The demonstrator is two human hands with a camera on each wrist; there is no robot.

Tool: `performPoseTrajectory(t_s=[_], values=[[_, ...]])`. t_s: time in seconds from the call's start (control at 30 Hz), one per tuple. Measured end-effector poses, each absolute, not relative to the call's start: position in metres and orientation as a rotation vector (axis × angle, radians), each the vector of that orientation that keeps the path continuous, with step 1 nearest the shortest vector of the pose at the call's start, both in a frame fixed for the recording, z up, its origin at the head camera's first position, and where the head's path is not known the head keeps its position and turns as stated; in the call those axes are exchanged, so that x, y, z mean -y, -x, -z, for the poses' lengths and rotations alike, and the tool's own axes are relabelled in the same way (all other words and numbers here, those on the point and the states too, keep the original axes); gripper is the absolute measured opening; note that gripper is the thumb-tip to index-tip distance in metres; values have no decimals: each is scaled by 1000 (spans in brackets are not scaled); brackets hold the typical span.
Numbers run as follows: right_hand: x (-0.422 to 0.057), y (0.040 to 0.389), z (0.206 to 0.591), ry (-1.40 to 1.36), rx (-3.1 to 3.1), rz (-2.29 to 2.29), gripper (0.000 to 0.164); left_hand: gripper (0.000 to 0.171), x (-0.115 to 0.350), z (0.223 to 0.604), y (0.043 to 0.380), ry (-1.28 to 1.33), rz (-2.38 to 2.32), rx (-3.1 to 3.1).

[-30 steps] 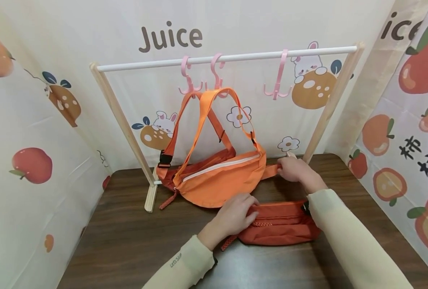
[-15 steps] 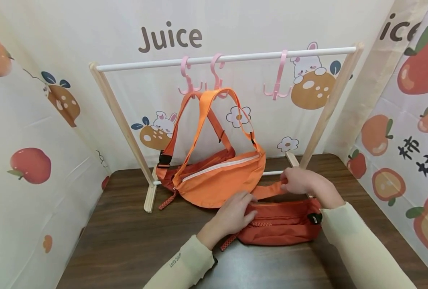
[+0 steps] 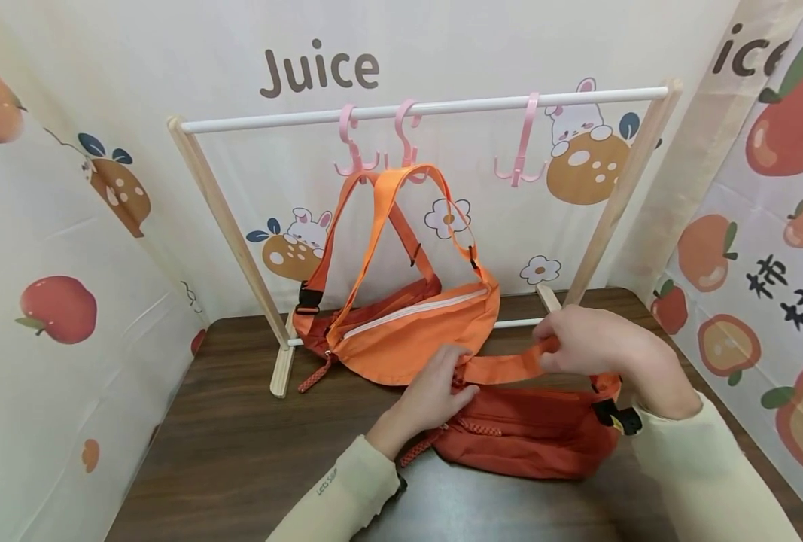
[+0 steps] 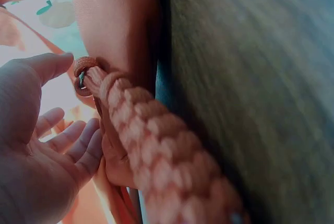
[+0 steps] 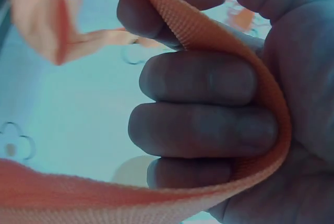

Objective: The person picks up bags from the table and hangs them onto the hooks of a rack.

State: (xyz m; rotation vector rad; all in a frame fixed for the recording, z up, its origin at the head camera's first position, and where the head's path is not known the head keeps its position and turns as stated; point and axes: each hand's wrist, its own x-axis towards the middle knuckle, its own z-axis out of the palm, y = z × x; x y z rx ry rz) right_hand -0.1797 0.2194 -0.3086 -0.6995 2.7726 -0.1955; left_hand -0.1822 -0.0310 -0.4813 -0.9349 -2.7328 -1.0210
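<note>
A rust-red waist bag [image 3: 530, 436] lies on the table, its orange strap [image 3: 503, 369] running above its back edge. My right hand [image 3: 594, 346] grips this strap; in the right wrist view the webbing [image 5: 282, 130] loops through its curled fingers [image 5: 198, 130]. At the bag's left end is my left hand [image 3: 431, 391]. In the left wrist view its thumb [image 4: 52, 67] is spread from loosely bent fingers, close to the bag's side and a braided zipper pull [image 4: 151, 140]. A black buckle [image 3: 614, 418] sits at the bag's right end.
Behind stands a wooden-legged rack with a white rail [image 3: 469, 105] and pink hooks [image 3: 519, 143]. Two bags hang there by their straps: a bright orange one [image 3: 415, 339] in front of a rust-red one [image 3: 316, 324]. Printed curtains [image 3: 49, 391] enclose the table [image 3: 238, 444].
My right hand has drawn the strap nearer and slightly right, away from the rack. The red bag has shifted a little toward me. My left hand stays near the bag's left end.
</note>
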Motion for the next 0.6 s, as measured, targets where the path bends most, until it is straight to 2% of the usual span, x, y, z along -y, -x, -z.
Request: performPoseTrajectory(t_s=[0.13,0.3,0.37,0.6], values=[[-220,166,288,718,-2858,155,4,68,32,481,184,911,1058,2742],[-221,153,268,694,-2933,137,17,81,31,481,186,872,1082,2763],[-221,149,262,725,-2968,125,11,86,31,480,186,863,1099,2768],[-217,142,250,955,-3090,98,13,89,28,458,185,904,1222,2645]])
